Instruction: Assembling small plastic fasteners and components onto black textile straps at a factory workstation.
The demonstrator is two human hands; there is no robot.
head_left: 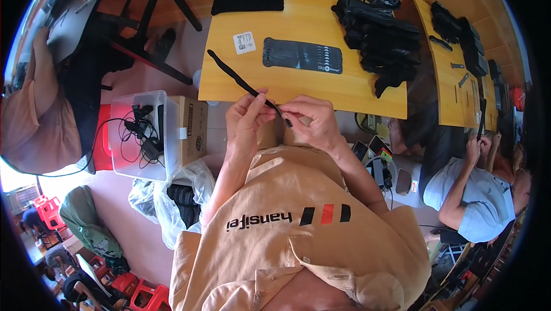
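A narrow black strap (pixel 234 74) slants between my hands just in front of the table's near edge. My left hand (pixel 248 117) pinches it at mid-length, and the free end sticks out up and to the left over the table. Its lower end is in the fingertips of my right hand (pixel 313 117), close to my left fingers. Beyond my hands, a flat dark grey panel (pixel 294 54) with a row of holes along its edge lies on the table. A white printed label sheet (pixel 244 42) lies beside it on the left.
On the yellow table (pixel 229 84), a folded black piece (pixel 248 2) lies farther back, and black bundles (pixel 381 30) are heaped along the right side. A clear plastic bin (pixel 140 139) with black cables stands at left, by a cardboard box (pixel 192 130). Another person (pixel 473 187) works at right.
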